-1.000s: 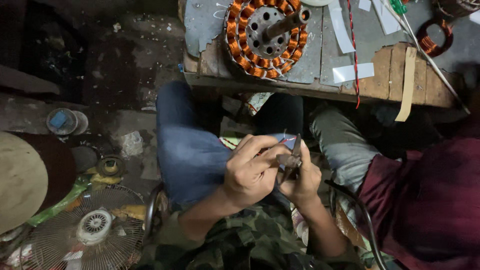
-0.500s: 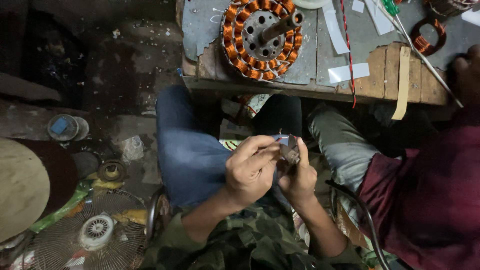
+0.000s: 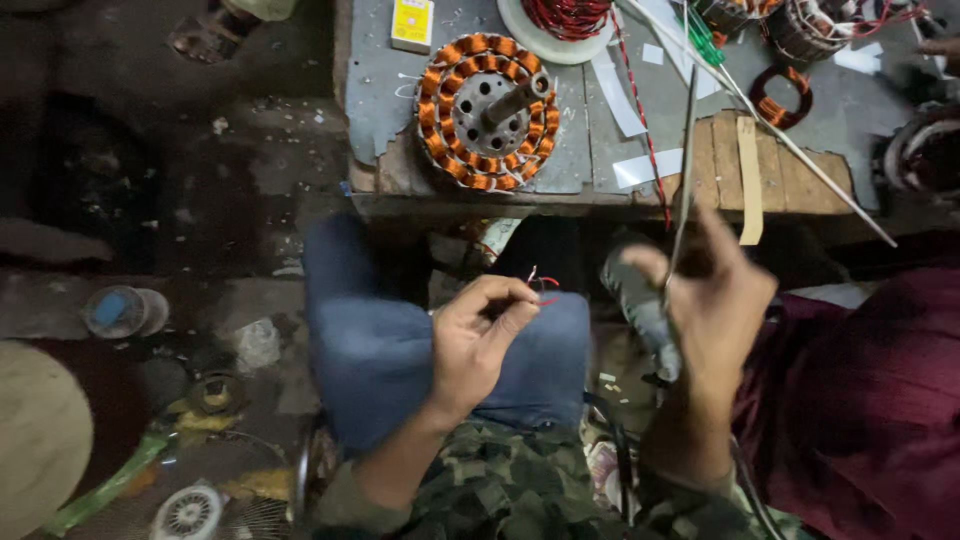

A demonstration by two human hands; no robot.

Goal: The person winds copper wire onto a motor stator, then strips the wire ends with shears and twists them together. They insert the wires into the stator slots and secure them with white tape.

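We're pinching a thin red wire (image 3: 543,287) between thumb and forefinger of our left hand (image 3: 480,345), holding it over our blue-trousered knee (image 3: 400,350), just below the edge of the wooden workbench (image 3: 790,170). Our right hand (image 3: 715,300) is gripping a long thin metal tool (image 3: 685,160), fingers closed around its lower end, blurred, with the shaft angling up over the bench. A copper-wound fan stator (image 3: 487,110) is sitting on the bench well apart from both hands, and a person's maroon sleeve (image 3: 860,400) is showing at the right.

Thin red wire (image 3: 545,285) pinched; slim metal tool (image 3: 684,150) raised upright.
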